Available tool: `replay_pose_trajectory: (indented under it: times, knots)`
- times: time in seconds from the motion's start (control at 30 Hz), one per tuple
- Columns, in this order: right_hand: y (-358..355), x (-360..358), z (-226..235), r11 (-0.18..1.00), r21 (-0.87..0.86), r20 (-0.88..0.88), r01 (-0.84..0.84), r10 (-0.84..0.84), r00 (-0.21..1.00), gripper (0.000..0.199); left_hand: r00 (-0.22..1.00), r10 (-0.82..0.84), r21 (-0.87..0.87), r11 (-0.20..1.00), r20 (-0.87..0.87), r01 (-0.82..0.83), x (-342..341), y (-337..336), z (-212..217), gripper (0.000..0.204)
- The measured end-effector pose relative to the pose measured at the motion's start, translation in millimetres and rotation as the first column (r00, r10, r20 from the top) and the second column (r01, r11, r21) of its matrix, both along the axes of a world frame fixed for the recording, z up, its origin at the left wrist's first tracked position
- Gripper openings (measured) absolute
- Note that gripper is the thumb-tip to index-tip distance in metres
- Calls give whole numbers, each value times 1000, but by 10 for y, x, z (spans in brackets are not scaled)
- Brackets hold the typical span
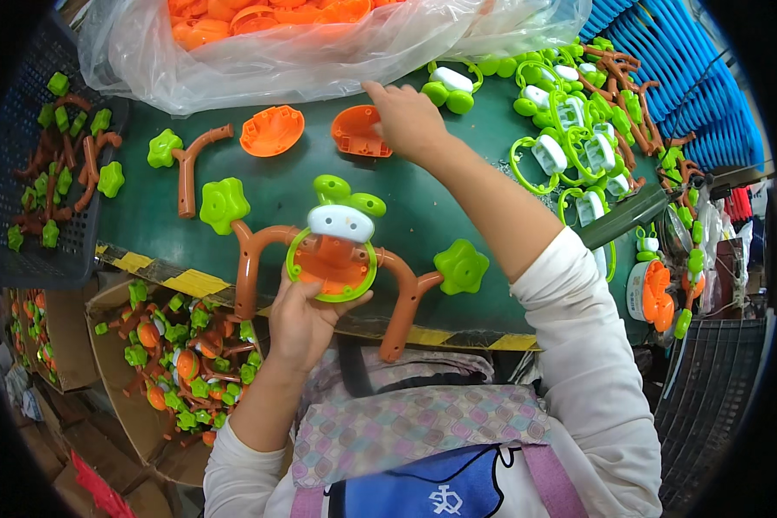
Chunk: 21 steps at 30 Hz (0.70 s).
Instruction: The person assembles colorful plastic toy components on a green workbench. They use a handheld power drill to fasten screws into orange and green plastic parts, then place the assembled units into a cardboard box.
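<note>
My left hand (pixel 300 319) grips a toy assembly near the table's front edge. It has an orange half shell (pixel 332 261) inside a light green ring (pixel 367 281), topped by a white piece (pixel 341 222) with green knobs. Brown branch pieces stick out on both sides, tipped with green flower shapes (pixel 462 267). My right hand (pixel 407 119) is over the right edge of a loose orange shell (pixel 354 129) lying on the table, its fingers apart. Whether it touches the shell I cannot tell. Another orange shell (pixel 272 131) and a brown branch (pixel 194 164) with a green flower lie to the left.
Clear plastic bag (pixel 129 52) with orange parts at the back. Green rings with white pieces (pixel 548 155) and branches crowd the right, near blue stacked trays (pixel 695 86) and a dark green tool (pixel 626 220). A dark crate (pixel 26 246) and a carton (pixel 116 363) of toys are left.
</note>
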State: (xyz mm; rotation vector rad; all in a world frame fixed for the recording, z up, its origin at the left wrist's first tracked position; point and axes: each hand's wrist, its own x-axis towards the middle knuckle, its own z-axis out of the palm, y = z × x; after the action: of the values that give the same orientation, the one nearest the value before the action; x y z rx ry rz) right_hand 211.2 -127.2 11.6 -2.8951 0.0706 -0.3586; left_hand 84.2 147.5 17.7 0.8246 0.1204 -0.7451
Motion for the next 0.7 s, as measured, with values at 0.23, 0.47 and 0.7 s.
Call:
replay_pose_trajectory:
  times: [0.23,0.47,0.7]
  knots:
    - [472,-798,347,876,-130,536,-465,456,710,58,997,51,-97,994,-59,-57,36,-81,-4,55]
    - [648,-1548,413,748,155,310,-645,583,751,63,999,34,-98,995,40,-30,-33,-129,50,54]
    - [529,-1574,532,710,157,357,-687,607,710,70,990,-81,-106,990,115,93,-162,-174,172,60]
